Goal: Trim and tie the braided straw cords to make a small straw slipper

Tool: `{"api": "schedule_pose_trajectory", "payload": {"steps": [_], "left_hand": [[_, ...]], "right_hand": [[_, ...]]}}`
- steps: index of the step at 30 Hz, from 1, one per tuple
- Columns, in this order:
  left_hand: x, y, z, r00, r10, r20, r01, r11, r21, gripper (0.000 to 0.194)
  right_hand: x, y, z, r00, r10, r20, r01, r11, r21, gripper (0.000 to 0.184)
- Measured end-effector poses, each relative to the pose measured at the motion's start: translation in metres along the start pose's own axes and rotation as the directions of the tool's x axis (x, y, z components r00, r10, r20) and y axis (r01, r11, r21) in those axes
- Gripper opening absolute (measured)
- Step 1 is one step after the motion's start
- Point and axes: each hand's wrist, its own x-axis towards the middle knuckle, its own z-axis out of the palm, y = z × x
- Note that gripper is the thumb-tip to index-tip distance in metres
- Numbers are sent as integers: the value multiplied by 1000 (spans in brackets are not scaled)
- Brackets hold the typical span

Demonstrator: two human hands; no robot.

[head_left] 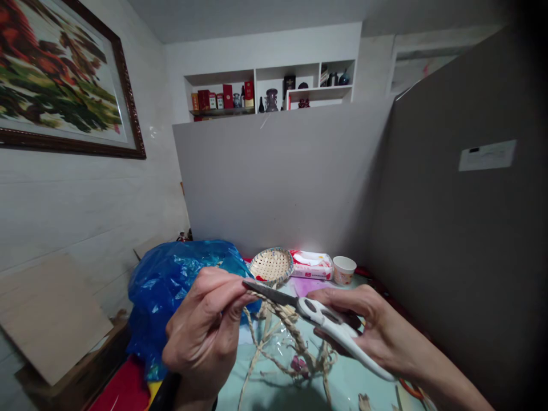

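Note:
My left hand [205,331] is closed in a pinch on a braided straw cord [295,334] whose loose strands hang down toward the table. White-handled scissors [329,325] are gripped in my right hand [372,334], fingers through the handles. The dark blades [269,292] point left and meet the straw right at my left fingertips. Both hands are raised above the pale green table [274,388].
A small woven basket [271,265] stands behind the hands, with a tissue pack [311,265] and a paper cup [343,269] to its right. A big blue plastic bag [171,285] fills the left. Grey partition boards [449,217] close off the back and right.

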Motion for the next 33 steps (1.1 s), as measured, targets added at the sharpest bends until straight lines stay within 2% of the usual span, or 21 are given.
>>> {"api": "schedule_pose_trajectory", "payload": {"steps": [2, 4, 7, 10, 14, 18, 21, 23, 24, 25, 26, 28, 30, 31, 32, 33], "left_hand": [[0, 2, 0, 1000, -22, 13, 22, 1000, -3, 28], [1, 5, 1, 1000, -4, 25, 4, 1000, -2, 28], [2, 8, 1, 997, 62, 38, -63, 998, 14, 27], [3, 10, 2, 993, 97, 65, -100, 994, 46, 28], [2, 10, 3, 986, 117, 120, -124, 991, 52, 27], [-2, 10, 5, 981, 108, 163, -112, 994, 18, 34], [-6, 11, 6, 980, 11, 198, -24, 998, 63, 39], [-5, 12, 6, 966, -125, 227, 113, 991, 65, 34], [-4, 12, 6, 940, -217, 264, 213, 976, 45, 28], [-3, 11, 6, 890, -319, 325, 334, 943, 10, 21], [-1, 11, 6, 817, -416, 399, 466, 884, -33, 15], [2, 9, 7, 614, -549, 567, 715, 692, -104, 11], [4, 9, 7, 417, -587, 694, 872, 473, -124, 12], [4, 9, 8, 347, -589, 730, 912, 392, -117, 13], [4, 10, 8, 292, -584, 757, 934, 343, -95, 14], [4, 10, 9, 263, -574, 775, 941, 329, -76, 16]], "right_hand": [[0, 4, -1, 1000, 16, -26, -14, 998, 68, 7], [-1, 11, -2, 995, 82, -62, -65, 969, 239, 14], [-2, 21, -4, 978, 183, -101, -109, 861, 497, 28], [0, 23, -3, 978, 181, -105, -77, 776, 626, 33], [2, 11, 4, 984, 176, -38, -98, 700, 707, 41], [5, -2, 14, 983, 165, 76, -169, 679, 715, 46], [7, -3, 16, 981, 175, 79, -180, 701, 690, 44], [6, 0, 13, 989, 148, 27, -127, 720, 683, 42], [6, 2, 11, 991, 135, -7, -93, 723, 684, 41], [5, 5, 8, 991, 124, -43, -61, 724, 687, 39], [4, 8, 6, 990, 120, -74, -36, 722, 690, 37], [2, 14, 1, 985, 131, -116, -15, 723, 691, 36], [1, 19, -3, 980, 142, -138, -6, 721, 693, 38], [2, 21, -4, 980, 139, -142, -1, 718, 696, 39], [2, 23, -4, 979, 139, -147, 3, 714, 700, 39], [3, 24, -4, 979, 140, -150, 7, 709, 705, 38]]}}
